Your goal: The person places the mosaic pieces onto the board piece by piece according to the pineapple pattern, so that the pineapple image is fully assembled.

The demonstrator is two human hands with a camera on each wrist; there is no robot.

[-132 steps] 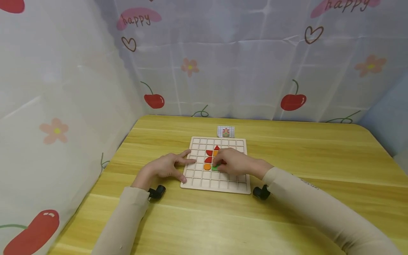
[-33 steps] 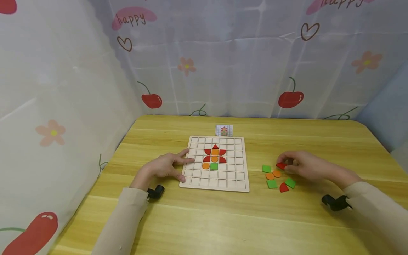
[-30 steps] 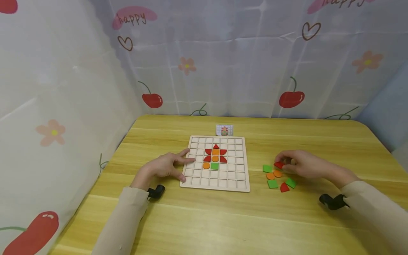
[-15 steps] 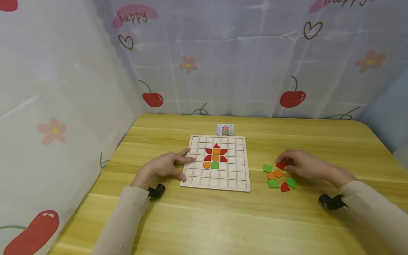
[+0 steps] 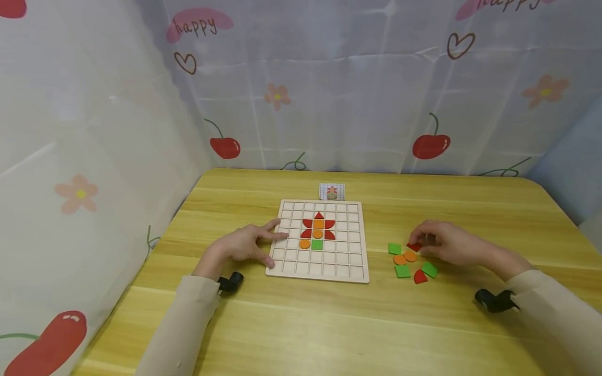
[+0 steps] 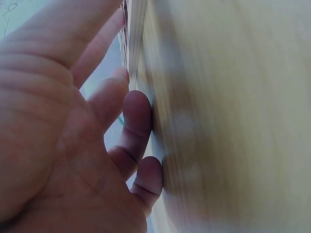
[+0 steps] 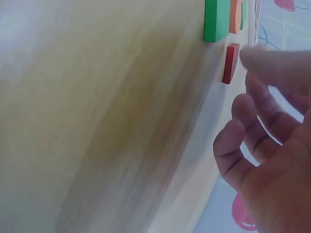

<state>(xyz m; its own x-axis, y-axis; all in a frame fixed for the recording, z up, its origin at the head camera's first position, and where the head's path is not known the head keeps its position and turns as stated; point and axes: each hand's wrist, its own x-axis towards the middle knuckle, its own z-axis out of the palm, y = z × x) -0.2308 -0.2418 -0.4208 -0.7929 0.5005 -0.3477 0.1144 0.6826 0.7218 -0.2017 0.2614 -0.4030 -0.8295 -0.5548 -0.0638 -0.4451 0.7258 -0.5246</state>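
The right hand (image 5: 449, 244) is now well to the right of the square, pale wooden grid board (image 5: 289, 267), no longer over its middle as it is a few seconds earlier. Its move uncovers a flat green square (image 5: 317, 244) in the board's centre column, just right of a flat orange disc (image 5: 304, 244). That piece looks properly seated, so the placing there seems finished and the work appears to shift to choosing among loose pieces.

To the right of the board, the right hand's thumb and fingertips pinch a flat red piece (image 5: 414, 247); its outline is partly hidden, and whether it is lifted off the yellow wood-grain desk (image 5: 301, 324) I cannot tell. Over the last second it shifts only slightly in the fingers, which suggests adjusting the hold.

Beside it, also right of the board, lie flat green squares (image 5: 402, 271), orange discs (image 5: 410, 256) and a red rounded wedge (image 5: 420, 276).

The left hand (image 5: 242, 244) stays at the board's left edge, fingers spread and touching it, probably steadying it. Beyond the board's far edge lies a small printed paper card (image 5: 331, 191). The cell right of the seated green square is bare.
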